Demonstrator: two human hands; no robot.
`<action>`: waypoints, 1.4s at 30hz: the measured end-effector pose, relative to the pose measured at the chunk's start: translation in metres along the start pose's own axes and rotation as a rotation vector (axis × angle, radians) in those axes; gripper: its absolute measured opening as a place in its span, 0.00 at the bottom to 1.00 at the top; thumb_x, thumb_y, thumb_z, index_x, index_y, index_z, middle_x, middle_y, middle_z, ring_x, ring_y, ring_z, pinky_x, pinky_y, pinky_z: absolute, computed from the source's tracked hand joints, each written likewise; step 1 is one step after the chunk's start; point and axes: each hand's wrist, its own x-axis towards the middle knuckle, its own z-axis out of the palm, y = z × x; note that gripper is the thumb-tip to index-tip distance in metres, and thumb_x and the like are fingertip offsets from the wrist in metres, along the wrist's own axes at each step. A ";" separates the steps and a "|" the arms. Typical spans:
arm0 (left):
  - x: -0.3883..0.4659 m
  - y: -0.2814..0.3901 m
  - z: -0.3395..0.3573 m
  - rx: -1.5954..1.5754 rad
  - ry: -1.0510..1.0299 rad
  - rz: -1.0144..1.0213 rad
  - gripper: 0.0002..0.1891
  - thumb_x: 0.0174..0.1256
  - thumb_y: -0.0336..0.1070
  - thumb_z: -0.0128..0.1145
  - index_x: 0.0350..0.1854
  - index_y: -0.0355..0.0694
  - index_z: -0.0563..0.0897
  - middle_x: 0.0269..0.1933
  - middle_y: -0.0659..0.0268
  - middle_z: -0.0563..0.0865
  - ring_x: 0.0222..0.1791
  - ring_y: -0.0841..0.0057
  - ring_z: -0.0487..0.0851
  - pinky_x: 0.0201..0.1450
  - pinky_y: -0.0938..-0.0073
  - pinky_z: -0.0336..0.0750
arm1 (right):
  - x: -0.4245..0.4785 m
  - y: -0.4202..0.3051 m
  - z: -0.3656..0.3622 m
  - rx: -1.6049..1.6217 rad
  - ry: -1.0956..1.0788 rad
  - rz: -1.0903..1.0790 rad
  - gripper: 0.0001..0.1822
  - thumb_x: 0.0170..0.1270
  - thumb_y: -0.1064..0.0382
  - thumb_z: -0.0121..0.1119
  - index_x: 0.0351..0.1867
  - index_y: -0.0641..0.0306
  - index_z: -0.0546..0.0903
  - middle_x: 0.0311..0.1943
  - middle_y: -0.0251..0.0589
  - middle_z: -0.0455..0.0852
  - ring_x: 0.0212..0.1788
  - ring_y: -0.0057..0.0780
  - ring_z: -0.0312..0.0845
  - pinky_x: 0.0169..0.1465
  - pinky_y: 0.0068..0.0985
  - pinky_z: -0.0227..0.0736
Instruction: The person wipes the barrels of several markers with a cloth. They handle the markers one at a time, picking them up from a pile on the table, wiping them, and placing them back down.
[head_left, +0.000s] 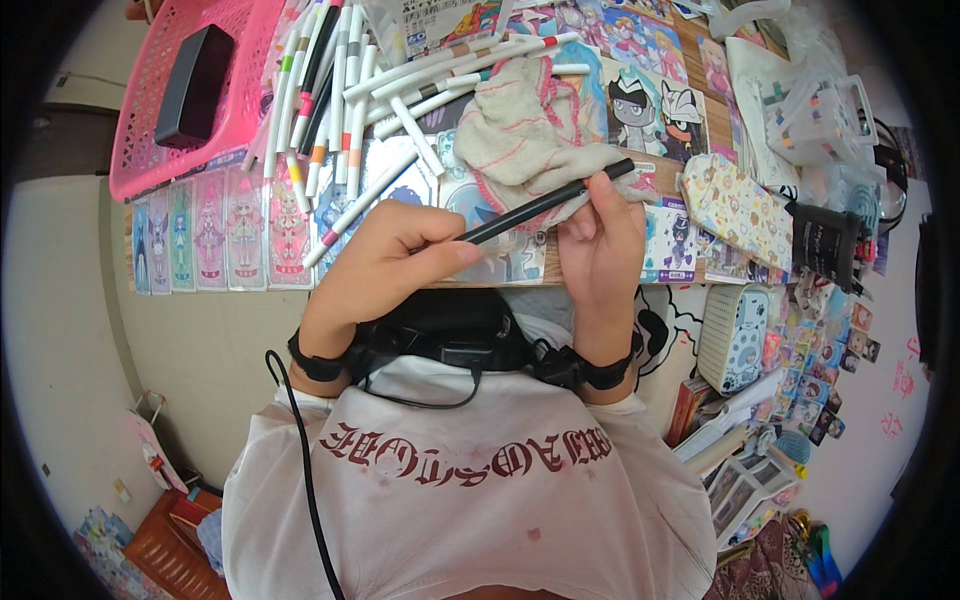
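Between my two hands a black marker pen (525, 209) slants up to the right above the table's near edge. My left hand (401, 255) grips its lower end between thumb and fingers. The fingertips of my right hand (600, 232) pinch it near the upper end. Just behind it lies a crumpled off-white cloth (517, 135) with pink stripes and a pink edge; part of it reaches beside my right fingers. Many white markers (360, 97) with coloured bands are piled at the upper left, one white marker (364, 206) lying beside my left hand.
A pink plastic basket (127, 161) holding a dark box (195, 86) stands at the upper left. Illustrated cards (229, 240) cover much of the wooden table. A patterned pouch (739, 210), a black packet (825, 244) and a clear marker case (817, 131) are at the right. A black cable (304, 450) hangs over my shirt.
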 end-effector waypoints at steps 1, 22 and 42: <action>-0.002 0.003 -0.002 -0.086 0.000 -0.060 0.16 0.55 0.32 0.50 0.12 0.36 0.62 0.13 0.75 0.57 0.16 0.89 0.53 0.17 0.83 0.48 | 0.000 0.000 -0.001 -0.010 -0.009 -0.006 0.08 0.58 0.67 0.47 0.36 0.70 0.71 0.22 0.30 0.71 0.18 0.12 0.58 0.24 0.11 0.55; -0.049 0.023 -0.060 -0.367 0.460 0.203 0.20 0.62 0.42 0.35 0.10 0.44 0.61 0.07 0.77 0.57 0.11 0.86 0.53 0.17 0.82 0.49 | 0.001 0.004 0.000 -0.082 -0.016 -0.033 0.08 0.59 0.66 0.46 0.36 0.69 0.71 0.22 0.32 0.73 0.18 0.12 0.58 0.24 0.12 0.54; -0.036 0.053 -0.036 0.056 0.051 -0.249 0.13 0.61 0.39 0.42 0.30 0.33 0.76 0.20 0.68 0.74 0.21 0.86 0.69 0.25 0.86 0.63 | -0.001 0.001 -0.002 -0.080 -0.068 0.033 0.09 0.57 0.68 0.47 0.37 0.71 0.72 0.33 0.40 0.77 0.19 0.13 0.60 0.24 0.11 0.56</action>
